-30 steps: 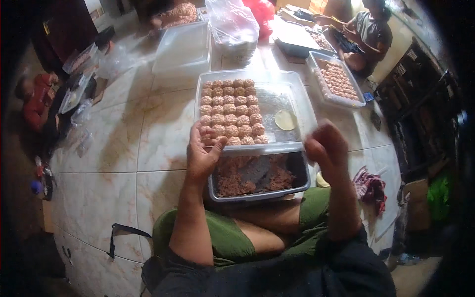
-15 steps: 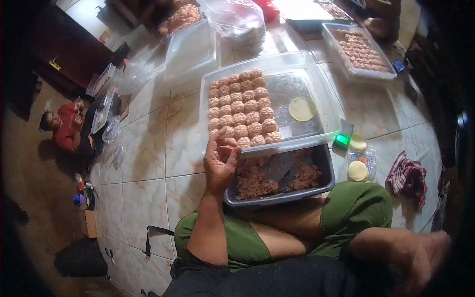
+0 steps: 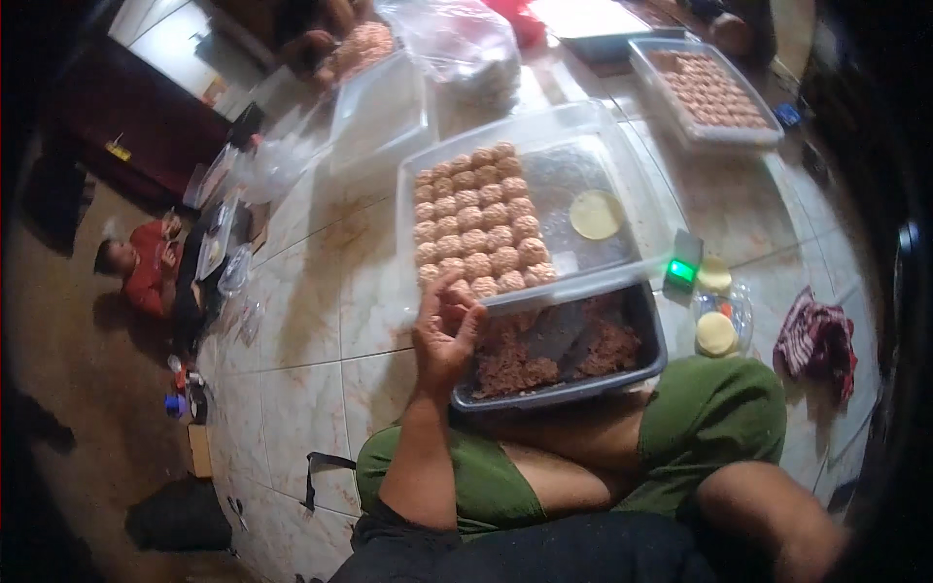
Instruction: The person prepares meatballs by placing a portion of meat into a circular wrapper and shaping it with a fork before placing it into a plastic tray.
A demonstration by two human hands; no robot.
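Observation:
I sit on a tiled floor with a dark tray of minced meat against my knees. Beyond it lies a clear plastic tray with several rows of round meat balls on its left half and a pale yellow disc on its right half. My left hand is raised at the clear tray's near left corner, palm toward me and fingers curled around a small meat ball at the fingertips, beside the nearest row. My right hand is out of the picture; only its forearm shows at the lower right.
A small device with a green light and a clear cup holding yellow discs sit right of the trays, then a striped cloth. Farther off are another tray of balls, an empty clear tray and a plastic bag. A person in red sits at the left.
My right hand has dropped away from my left and gone out of view at the lower right. My left hand has stayed at the clear tray's near corner.

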